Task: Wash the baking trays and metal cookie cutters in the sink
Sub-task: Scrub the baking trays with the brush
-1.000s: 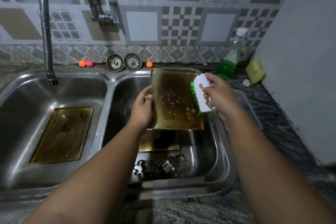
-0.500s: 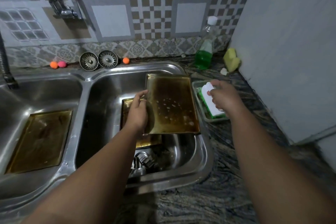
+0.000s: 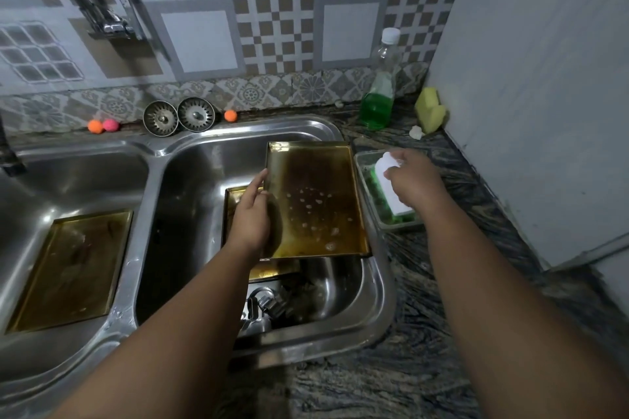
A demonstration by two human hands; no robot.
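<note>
**Item:** baking tray, brown-stained and flecked with suds. It is held over the right basin of the sink, with its right edge above the rim.

**Left hand**: grips the tray by its left edge alone.

**Right hand**: fingers curled round a white scrub brush, whose green bristles rest in a clear dish on the counter.

**Right basin, below:** second tray; cookie cutters at the near end.

**Left basin:** third tray, lying flat.

**Risks, as judged:**
- A one-handed hold on a soapy edge may slip, dropping the tray onto the tray and cutters beneath.
- The dish sits just beside the rim, so a swinging tray could knock it.
- The cutters lie partly hidden, and their thin edges could nick a reaching hand
</note>
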